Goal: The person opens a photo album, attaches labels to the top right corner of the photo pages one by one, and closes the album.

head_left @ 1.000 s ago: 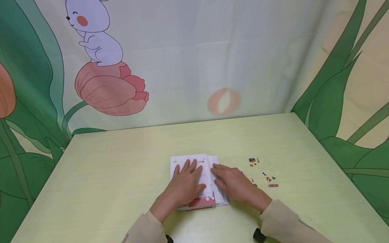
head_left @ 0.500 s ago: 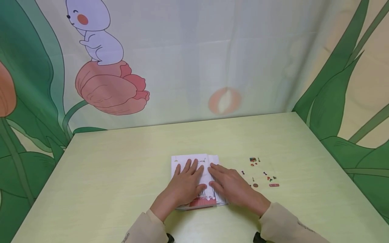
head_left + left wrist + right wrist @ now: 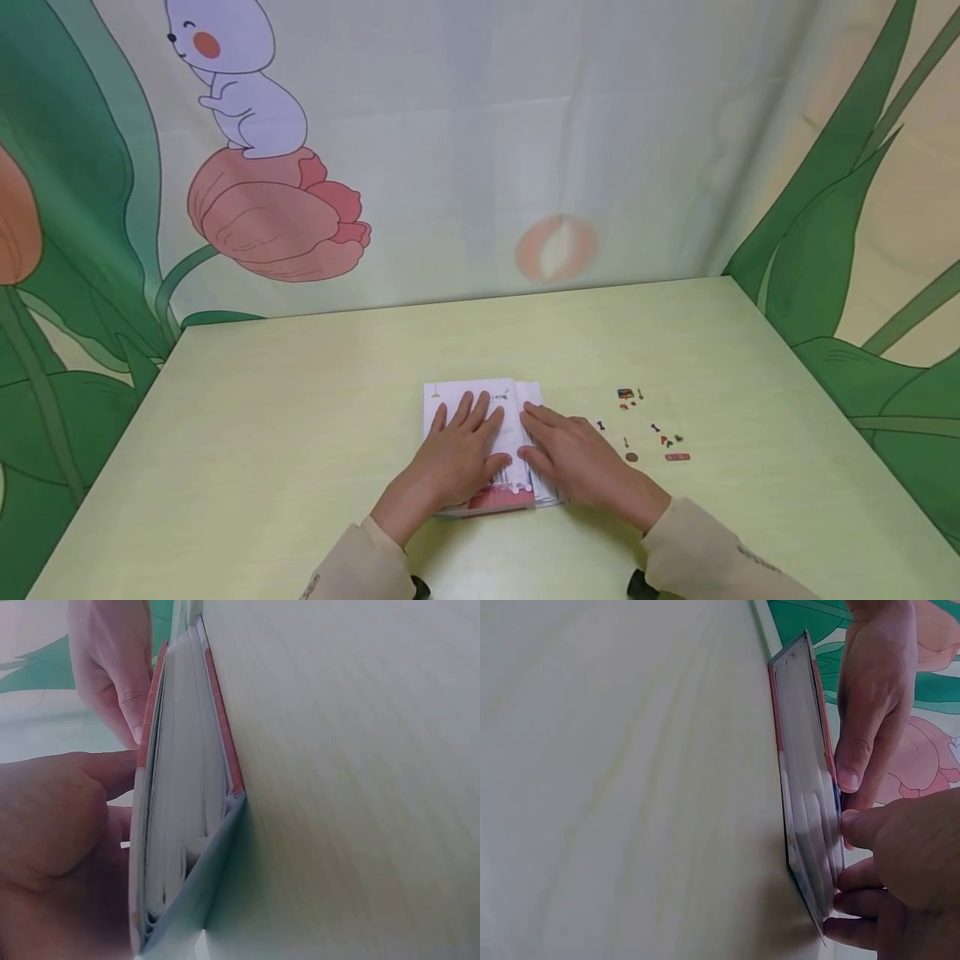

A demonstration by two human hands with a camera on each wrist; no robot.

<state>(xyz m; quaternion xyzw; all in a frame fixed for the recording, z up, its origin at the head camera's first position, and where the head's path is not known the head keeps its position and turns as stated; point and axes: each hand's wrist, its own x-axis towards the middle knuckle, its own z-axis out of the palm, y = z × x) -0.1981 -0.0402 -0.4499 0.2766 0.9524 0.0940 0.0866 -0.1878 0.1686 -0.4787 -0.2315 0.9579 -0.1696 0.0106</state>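
Observation:
A thick closed book (image 3: 491,500) with a white cover and a red band along its near edge lies on the table. My left hand (image 3: 459,454) rests flat on the cover with fingers spread. My right hand (image 3: 581,458) lies over the right edge, its fingertips on the cover and on the pages that stick out there. In the left wrist view the book's bottom edge (image 3: 180,772) shows many pages between two covers, the spine side slanted. The right wrist view shows the pages (image 3: 806,772) from the same end, with the right fingers touching the upper side.
To the right of the book lie several small stickers, among them a red strip (image 3: 677,457), a brown round one (image 3: 632,457) and a dark picture (image 3: 626,393). The pale wooden table (image 3: 300,417) ends at a printed curtain (image 3: 450,167) behind.
Both hands stay on the book. The right hand shifts slightly left over the cover, then back a little. The whole head view drifts slightly.

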